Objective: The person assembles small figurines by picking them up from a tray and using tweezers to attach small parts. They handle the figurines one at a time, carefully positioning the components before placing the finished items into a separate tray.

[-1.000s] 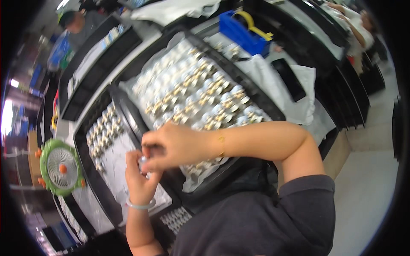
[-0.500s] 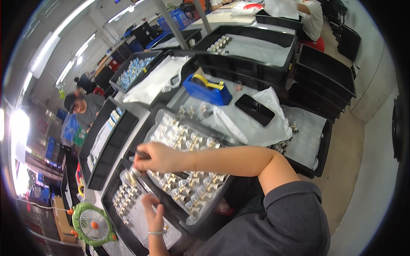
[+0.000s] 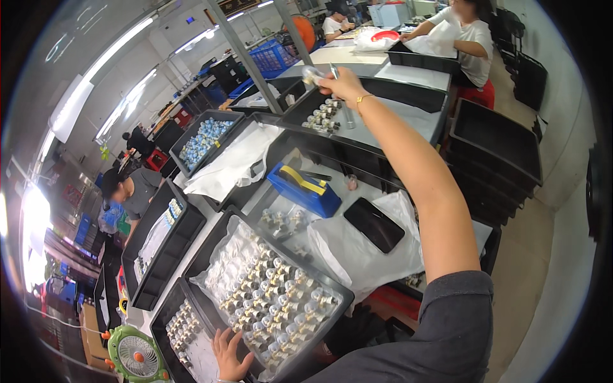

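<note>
My right hand [image 3: 345, 88] reaches far forward over a black tray [image 3: 434, 127] at the back. Its closed fingers hold a small clear-domed bulb [image 3: 311, 76] and a thin metal tool [image 3: 350, 120], whose exact kind I cannot make out. Rows of similar bulbs [image 3: 322, 118] lie at that tray's left end. Down at the front, my left hand [image 3: 230, 357] is open, fingers spread, by the border between two trays. One is a lined black tray with many bulbs [image 3: 271, 300]; the other is a smaller tray with rows of small parts [image 3: 184, 327].
A blue tape dispenser [image 3: 303, 191] and a black phone [image 3: 374, 225] on white wrapping lie mid-table. Stacked black trays [image 3: 495, 143] stand right. A green fan [image 3: 137, 354] is at lower left. Blue parts [image 3: 204, 142] fill another tray. Other people sit at the left and far right.
My right hand has moved from the front trays up and away to the back tray, carrying the bulb and tool. My left hand has dropped lower and spread its fingers.
</note>
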The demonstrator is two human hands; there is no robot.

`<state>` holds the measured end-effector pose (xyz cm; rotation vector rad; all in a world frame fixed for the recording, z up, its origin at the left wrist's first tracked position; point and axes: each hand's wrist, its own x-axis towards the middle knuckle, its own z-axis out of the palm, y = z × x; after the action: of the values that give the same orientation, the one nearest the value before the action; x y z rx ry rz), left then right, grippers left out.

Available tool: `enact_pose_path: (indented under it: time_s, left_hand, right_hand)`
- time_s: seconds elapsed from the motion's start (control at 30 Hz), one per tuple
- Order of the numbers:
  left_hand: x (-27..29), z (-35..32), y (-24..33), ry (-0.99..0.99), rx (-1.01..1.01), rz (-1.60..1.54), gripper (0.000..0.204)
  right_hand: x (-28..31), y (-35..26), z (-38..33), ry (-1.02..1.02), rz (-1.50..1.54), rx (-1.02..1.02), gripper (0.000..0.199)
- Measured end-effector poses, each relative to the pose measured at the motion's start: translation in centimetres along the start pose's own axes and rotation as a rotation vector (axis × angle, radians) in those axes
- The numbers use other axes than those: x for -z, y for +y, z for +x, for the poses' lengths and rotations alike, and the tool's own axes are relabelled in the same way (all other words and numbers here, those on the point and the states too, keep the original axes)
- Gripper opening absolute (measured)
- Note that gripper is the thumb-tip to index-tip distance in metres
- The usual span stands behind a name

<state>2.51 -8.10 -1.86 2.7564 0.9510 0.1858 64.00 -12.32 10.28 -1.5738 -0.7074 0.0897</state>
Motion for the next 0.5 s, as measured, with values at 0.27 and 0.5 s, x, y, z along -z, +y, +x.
enact_pose_path:
  time_s: [0.27,0.5]
  left_hand:
    - [0.6,0.2,-0.6,-0.028,0.029,-0.001,0.051]
    - [-0.3,0.6,-2.0,-0.05,0.011,0.005,0.051]
  right_hand:
    - [-1.6,9.5,6.7,-0.014,-1.009,-0.066,0.023]
    - [-1.3,17.8,9.1,-0.049,-0.769,-0.121,0.015]
